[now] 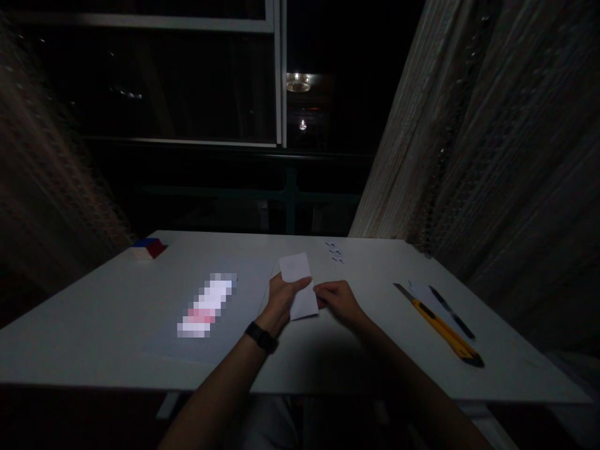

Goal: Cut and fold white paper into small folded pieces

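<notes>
My left hand [281,296], with a dark watch on its wrist, grips a white piece of paper [300,301] above the table. The thumb lies across the paper's front and the other fingers are behind it. At the paper's right edge is my right hand [341,301], its thumb and index finger closed on that edge; its remaining fingers are curled in. The paper looks like a small folded rectangle, tilted slightly, though the dim light hides fine detail.
On the white table [117,325], a lit, blurred-out screen [206,306] lies at left. A red, white and blue block [148,248] is behind it. A yellow utility knife [440,328] and black pen [451,312] lie at right. Marked paper [334,252] lies at the back.
</notes>
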Tool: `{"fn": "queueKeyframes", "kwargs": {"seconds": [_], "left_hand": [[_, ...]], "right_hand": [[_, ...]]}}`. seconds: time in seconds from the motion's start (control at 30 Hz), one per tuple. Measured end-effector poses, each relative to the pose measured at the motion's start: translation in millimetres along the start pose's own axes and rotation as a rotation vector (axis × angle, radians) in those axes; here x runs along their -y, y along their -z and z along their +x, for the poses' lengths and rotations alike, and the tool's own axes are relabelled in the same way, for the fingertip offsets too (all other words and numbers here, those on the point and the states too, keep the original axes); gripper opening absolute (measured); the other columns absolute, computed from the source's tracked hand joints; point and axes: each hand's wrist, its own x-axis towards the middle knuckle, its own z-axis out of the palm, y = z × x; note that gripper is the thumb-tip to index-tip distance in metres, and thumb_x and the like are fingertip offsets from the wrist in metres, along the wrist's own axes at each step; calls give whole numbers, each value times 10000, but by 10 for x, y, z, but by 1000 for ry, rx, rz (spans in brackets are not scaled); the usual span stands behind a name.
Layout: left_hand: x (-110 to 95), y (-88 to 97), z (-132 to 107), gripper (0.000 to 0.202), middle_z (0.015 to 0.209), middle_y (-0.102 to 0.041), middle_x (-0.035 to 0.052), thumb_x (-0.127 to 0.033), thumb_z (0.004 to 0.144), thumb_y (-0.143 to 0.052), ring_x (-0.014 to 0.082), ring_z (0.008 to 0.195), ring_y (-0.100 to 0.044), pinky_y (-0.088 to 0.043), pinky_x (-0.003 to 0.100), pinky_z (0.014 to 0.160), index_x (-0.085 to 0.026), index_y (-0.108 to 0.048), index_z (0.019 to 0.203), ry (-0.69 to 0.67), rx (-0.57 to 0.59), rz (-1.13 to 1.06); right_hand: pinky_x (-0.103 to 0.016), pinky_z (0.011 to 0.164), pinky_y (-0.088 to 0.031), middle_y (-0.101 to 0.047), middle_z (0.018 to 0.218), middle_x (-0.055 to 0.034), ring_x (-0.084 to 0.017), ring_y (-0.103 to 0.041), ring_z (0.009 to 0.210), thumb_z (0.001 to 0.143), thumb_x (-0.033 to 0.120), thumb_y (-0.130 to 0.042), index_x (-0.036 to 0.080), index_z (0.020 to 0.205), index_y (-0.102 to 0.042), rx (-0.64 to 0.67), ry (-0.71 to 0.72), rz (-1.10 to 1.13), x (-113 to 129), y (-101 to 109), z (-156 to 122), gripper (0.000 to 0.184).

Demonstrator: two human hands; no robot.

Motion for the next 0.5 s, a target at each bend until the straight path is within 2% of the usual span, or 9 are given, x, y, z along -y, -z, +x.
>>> {"fn": "queueKeyframes", "kwargs": {"seconds": [0.33,0.5], "left_hand": [[-32,16,9,458,741,-671,71,-168,455,-802,184,625,-618,-489,312,611,-89,-624,869,9,-36,-40],[-35,31,21,453,775,-677,83,-188,477,-798,194,669,-625,-489,325,645,-89,-630,886,-34,-53,-63]], "right_hand": [[-215,487,-394,-546,457,7,-105,-500,457,728,344,-543,143,504,-589,36,23,-77,8,25,-17,304],[-226,486,-412,-567,453,-7,-115,-523,450,713,352,-538,135,531,-609,20,-35,-103,72,23,-82,293]]}}
